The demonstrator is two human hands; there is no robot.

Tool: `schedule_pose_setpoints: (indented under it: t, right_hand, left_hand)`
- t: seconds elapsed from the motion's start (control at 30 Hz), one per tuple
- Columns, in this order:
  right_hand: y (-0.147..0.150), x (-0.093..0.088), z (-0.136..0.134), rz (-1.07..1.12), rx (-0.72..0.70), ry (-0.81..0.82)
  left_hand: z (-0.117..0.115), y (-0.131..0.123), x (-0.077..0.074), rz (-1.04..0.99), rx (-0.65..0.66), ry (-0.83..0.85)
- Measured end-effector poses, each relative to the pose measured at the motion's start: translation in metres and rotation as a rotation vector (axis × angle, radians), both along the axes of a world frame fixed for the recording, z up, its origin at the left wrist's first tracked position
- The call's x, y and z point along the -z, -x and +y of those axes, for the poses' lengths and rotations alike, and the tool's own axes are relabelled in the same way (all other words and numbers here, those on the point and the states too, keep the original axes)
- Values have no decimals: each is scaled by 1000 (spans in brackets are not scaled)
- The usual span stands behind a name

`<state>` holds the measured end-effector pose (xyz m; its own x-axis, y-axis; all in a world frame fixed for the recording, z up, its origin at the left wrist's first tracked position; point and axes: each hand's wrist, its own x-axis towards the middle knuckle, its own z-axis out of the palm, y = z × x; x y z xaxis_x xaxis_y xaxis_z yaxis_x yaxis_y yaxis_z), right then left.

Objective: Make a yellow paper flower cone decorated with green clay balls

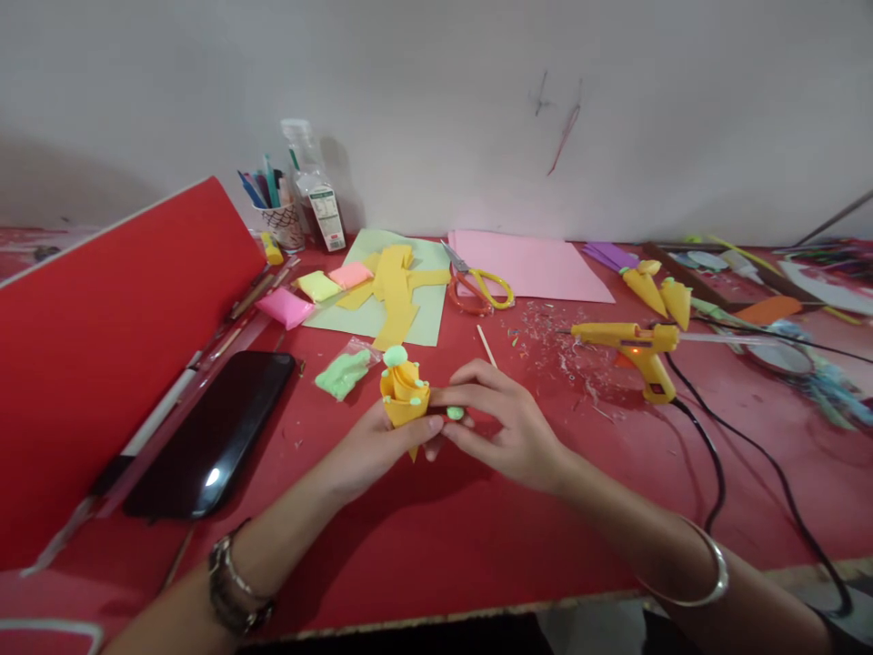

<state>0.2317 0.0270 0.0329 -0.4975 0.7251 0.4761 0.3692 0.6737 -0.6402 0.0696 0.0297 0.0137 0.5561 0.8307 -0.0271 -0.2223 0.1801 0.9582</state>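
My left hand (368, 446) is closed around a yellow paper cone (404, 400) shaped like a rolled flower. Small pale green clay dots sit along its rims, and a larger green blob (395, 356) tops it. Close beside the cone, my right hand (511, 423) has its fingers bent together at a small lump of green clay (455, 413). Part of the fingertips is hidden, but the lump shows between them. To the left lies an opened plastic packet of green clay (343, 371). Behind the right hand rests a thin wooden stick (486, 346).
A yellow glue gun (631, 343), its light lit, lies right with a trailing black cord. Scissors (481, 282), pink sheets (538, 264), yellow paper strips (394, 287) and clay packets (285, 307) are behind. A phone (215, 432) and red board (123, 346) lie left.
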Motion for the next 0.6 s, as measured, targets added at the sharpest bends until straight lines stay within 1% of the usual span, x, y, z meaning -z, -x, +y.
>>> schedule_pose_setpoints:
  t: [0.07, 0.13, 0.2, 0.27, 0.33, 0.4, 0.47, 0.6]
  right_hand:
    - [0, 1, 0, -15, 27, -69]
    - [1, 1, 0, 17, 82, -91]
    - [1, 1, 1, 106, 169, -41]
    - [0, 0, 2, 201, 248, 54]
    - [0, 0, 2, 247, 288, 161]
    - [0, 0, 3, 231, 292, 245]
    - [1, -1, 4, 176, 270, 294]
    - [2, 1, 6, 134, 223, 310]
  left_hand:
    - [-1, 0, -1, 22, -18, -4]
    - [-1, 0, -3, 54, -42, -25]
    - [-1, -2, -5, 121, -83, -76]
    - [-1, -3, -8, 224, -164, -144]
    - [0, -4, -9, 316, -237, -193]
    - [0, -5, -9, 357, -270, -234]
    - [0, -5, -8, 368, -279, -284]
    - [-2, -4, -7, 393, -271, -394]
